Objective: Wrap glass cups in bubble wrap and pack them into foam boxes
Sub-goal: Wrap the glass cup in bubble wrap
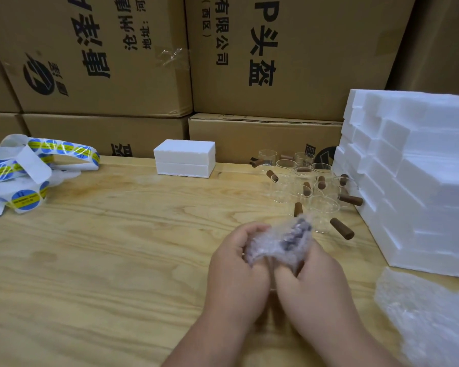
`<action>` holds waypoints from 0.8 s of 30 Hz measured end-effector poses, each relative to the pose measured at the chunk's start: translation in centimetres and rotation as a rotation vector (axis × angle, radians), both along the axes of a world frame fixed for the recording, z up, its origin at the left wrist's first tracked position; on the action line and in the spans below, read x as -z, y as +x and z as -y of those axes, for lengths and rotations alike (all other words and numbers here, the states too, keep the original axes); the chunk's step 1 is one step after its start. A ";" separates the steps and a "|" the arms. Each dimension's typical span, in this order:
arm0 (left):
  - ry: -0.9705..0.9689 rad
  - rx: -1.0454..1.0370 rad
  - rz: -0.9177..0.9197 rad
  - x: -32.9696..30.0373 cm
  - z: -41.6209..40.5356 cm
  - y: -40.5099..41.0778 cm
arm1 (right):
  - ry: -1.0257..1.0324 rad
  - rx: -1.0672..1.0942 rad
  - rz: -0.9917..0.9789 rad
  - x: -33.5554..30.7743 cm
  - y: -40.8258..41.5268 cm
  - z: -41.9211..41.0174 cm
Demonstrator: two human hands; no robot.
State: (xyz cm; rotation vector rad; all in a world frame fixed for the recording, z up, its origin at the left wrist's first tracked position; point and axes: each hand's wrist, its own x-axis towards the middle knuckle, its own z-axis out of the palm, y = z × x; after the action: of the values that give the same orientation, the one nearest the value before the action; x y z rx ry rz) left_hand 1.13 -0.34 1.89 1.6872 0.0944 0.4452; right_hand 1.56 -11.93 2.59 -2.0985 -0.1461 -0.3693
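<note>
Both hands meet low over the pale, grainy wooden desk (104, 260), fingers curled inward around a crumpled bundle of clear bubble wrap (281, 242). The left hand (239, 263) grips the bundle's left side and the right hand (318, 276) grips its right side, thumbs close together beneath it. The wrap is wrinkled and blistered, greyish where it bunches; something dark shows through its top, but what lies inside cannot be told.

Just beyond the hands and slightly right stands a cluster of clear glass cups with brown cylindrical wooden handles (310, 189), thin-walled and upright, the handles sticking out at various angles. Right of the hands, touching that cluster, rises a tall stack of white blocky foam boxes (414, 176), matte and grainy with stepped edges. Near the right forearm lies a loose heap of translucent bubble wrap sheets (429, 319), pebbled and glossy.

Well beyond the hands, at the desk's far edge, sits a single white rectangular foam box (184, 161) with a seam around its middle. Far to the left of the hands sprawl looping white paper strips carrying round blue and yellow stickers (29, 168). Behind everything stand brown corrugated cardboard cartons (104, 62) printed with black characters.
</note>
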 end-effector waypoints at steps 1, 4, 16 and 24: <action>0.030 0.006 0.009 -0.1 0.3 -0.2 | 0.059 0.031 -0.021 0.2 0.2 0.2; 0.115 0.043 0.036 -0.3 1.0 -0.7 | 0.236 0.121 -0.097 0.5 0.8 0.5; -0.058 0.059 -0.111 0.3 0.1 0.3 | 0.338 -0.051 -0.170 1.3 0.7 0.2; 0.243 0.343 0.001 1.2 -1.1 0.0 | 0.620 -0.031 -0.321 0.1 1.0 1.2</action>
State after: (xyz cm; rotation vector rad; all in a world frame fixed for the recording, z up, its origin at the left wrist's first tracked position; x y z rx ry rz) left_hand 1.14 0.78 0.67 1.8961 -0.2571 0.2047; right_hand 2.58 -13.16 2.45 -1.5111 0.1153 -0.0396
